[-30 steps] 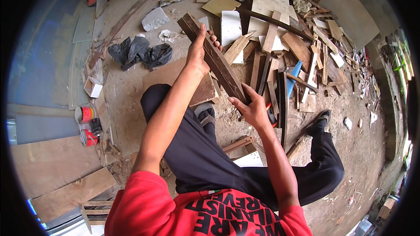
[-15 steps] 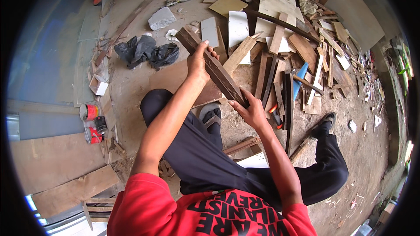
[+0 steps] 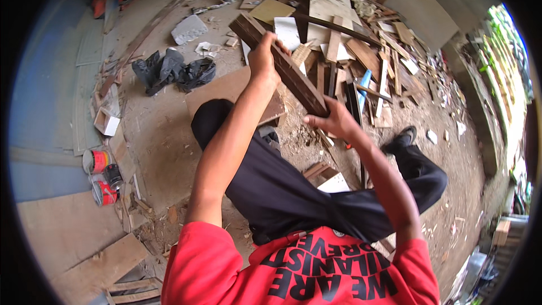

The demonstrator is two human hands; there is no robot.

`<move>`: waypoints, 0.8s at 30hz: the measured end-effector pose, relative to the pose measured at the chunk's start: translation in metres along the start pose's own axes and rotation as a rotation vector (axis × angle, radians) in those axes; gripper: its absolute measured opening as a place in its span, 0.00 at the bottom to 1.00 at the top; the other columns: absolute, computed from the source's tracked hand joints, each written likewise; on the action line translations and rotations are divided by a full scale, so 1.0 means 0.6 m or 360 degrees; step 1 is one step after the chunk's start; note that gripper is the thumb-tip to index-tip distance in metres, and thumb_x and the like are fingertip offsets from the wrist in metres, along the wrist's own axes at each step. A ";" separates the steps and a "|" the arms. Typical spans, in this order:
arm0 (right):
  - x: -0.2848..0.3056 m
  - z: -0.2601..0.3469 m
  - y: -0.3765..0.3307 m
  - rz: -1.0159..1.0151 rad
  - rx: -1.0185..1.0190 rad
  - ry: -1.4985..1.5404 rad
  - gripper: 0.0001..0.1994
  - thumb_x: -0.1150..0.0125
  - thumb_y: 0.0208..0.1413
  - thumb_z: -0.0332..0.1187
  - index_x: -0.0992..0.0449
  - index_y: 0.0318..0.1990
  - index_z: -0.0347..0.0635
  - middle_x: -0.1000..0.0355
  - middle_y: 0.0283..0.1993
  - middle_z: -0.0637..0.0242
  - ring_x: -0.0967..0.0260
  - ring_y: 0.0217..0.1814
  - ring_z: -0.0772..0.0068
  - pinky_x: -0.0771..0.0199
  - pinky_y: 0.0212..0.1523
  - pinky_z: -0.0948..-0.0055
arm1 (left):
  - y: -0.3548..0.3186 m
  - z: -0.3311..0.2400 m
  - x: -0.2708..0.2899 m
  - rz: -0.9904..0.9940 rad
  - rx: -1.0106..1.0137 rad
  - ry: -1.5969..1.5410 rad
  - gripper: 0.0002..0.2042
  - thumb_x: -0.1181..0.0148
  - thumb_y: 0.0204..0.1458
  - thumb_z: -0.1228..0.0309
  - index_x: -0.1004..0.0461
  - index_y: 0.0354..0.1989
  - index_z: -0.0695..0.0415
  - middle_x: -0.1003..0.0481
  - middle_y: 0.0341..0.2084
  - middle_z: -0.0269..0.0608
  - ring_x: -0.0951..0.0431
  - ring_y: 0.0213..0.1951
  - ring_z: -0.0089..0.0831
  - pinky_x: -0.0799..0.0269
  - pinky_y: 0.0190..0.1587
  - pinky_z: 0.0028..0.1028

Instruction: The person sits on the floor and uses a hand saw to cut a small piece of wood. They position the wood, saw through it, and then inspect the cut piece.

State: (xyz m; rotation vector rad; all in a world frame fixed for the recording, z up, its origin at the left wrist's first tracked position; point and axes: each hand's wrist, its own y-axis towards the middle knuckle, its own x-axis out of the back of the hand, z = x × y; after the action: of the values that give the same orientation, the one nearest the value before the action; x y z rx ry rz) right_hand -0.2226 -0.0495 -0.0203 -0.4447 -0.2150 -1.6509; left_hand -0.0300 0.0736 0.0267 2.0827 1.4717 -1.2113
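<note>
A long dark brown wooden bar [image 3: 296, 82] with a lengthwise groove is held up slantwise in front of me, its far end up and to the left. My left hand [image 3: 264, 59] wraps around its far half, thumb on top and fingers curled over the right side. My right hand [image 3: 336, 120] grips the near lower end, its thumb apart on the left side. Beneath the bar, a flat brown board [image 3: 212, 86] lies on the ground beyond my bent knee. Part of that board's right side is hidden by my left forearm and the bar.
A heap of wood offcuts [image 3: 361, 51] spreads ahead and right, with a blue flat object [image 3: 364, 86] among them. Black plastic bags [image 3: 161, 70] and a whitish block [image 3: 189, 29] lie ahead left. Red cans [image 3: 104, 192] stand at left. A low wall [image 3: 474, 99] runs along the right.
My view has shifted, so the ground things sit further left. My left hand is turned more over the bar. Both hands still hold it.
</note>
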 end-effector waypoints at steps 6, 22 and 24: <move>0.059 0.117 0.030 0.0066 -0.0115 -0.0558 0.43 0.38 0.45 0.69 0.24 0.45 0.27 0.24 0.33 0.56 0.25 0.39 0.66 0.25 0.41 0.63 | -0.031 -0.060 -0.034 0.0142 -0.0205 -0.0336 0.08 0.41 0.46 0.68 0.35 0.28 0.52 0.33 0.20 0.30 0.32 0.24 0.26 0.32 0.36 0.30; -0.099 0.159 0.111 0.0224 0.0526 -0.1027 0.31 0.28 0.42 0.56 0.25 0.35 0.31 0.25 0.28 0.46 0.24 0.34 0.48 0.26 0.39 0.60 | -0.094 -0.120 0.174 -0.0287 -0.0682 -0.0478 0.08 0.42 0.48 0.66 0.36 0.29 0.51 0.32 0.22 0.31 0.31 0.27 0.28 0.31 0.39 0.33; -0.114 0.147 0.135 0.0364 0.0442 -0.1200 0.35 0.33 0.43 0.62 0.24 0.42 0.34 0.23 0.35 0.46 0.24 0.42 0.47 0.25 0.43 0.57 | -0.097 -0.120 0.213 -0.0298 -0.0579 -0.0486 0.10 0.40 0.47 0.64 0.34 0.31 0.52 0.29 0.23 0.33 0.28 0.31 0.31 0.30 0.46 0.36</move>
State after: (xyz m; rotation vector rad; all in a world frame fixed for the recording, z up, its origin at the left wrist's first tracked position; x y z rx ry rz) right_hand -0.1233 0.0364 0.0221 -0.8298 -0.9055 -1.1456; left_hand -0.0345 0.2245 -0.0184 1.4815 1.6216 -1.1598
